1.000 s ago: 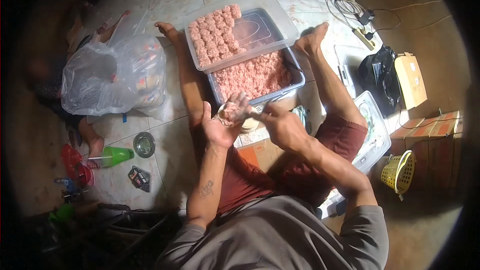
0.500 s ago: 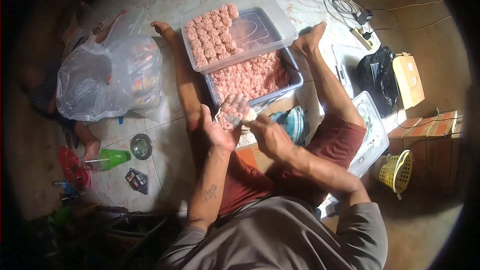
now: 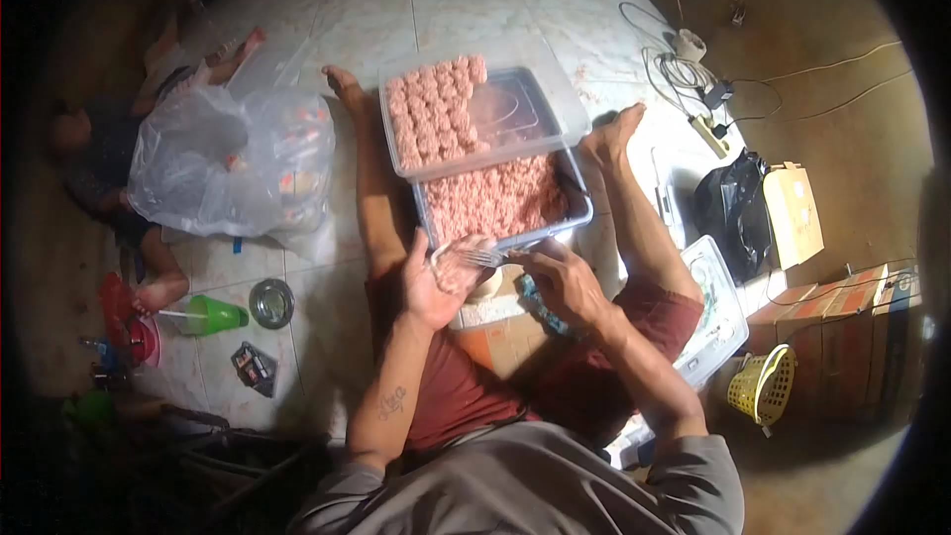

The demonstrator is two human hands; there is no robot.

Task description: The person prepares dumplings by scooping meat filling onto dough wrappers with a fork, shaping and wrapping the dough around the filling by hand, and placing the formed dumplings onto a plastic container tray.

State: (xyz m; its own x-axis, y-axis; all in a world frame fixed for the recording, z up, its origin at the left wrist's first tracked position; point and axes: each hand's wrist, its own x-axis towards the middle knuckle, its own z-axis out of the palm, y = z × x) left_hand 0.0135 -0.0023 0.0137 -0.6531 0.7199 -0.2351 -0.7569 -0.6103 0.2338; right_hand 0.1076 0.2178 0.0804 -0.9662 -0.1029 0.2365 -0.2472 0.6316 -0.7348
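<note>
Your left hand (image 3: pixel 433 299) is spread palm up on the near side of the grey tub (image 3: pixel 588 210), bearing a small portion of pink mince (image 3: pixel 456 269), with the curved rim of what looks like a thin pale wrapper (image 3: pixel 434 258) at its edge. Your right hand (image 3: pixel 567 287), also on the tub's near side, is closed round a fork (image 3: pixel 485 258), its tines over the fingers of your open hand. Pressing hard or at a steep angle could split that wrapper or jab your palm, and pushing too far toward the fingertips could spill mince over the side. The clear tray (image 3: pixel 577 129) is another likely weak spot: it overlaps the far part of the tub, apparently resting on it and set off-square, so a knock from a wrist or foot could slide it and press its pieces together. It holds close rows of rounded pink lumps (image 3: pixel 433 109) toward its left, with its right part bare. The tub below contains loose pink mince (image 3: pixel 500 200), visible in its near part; the tray hides how much lies farther back. Left of the tub, a large plastic bag (image 3: pixel 183 163) holds something colourful, too blurred to identify.
</note>
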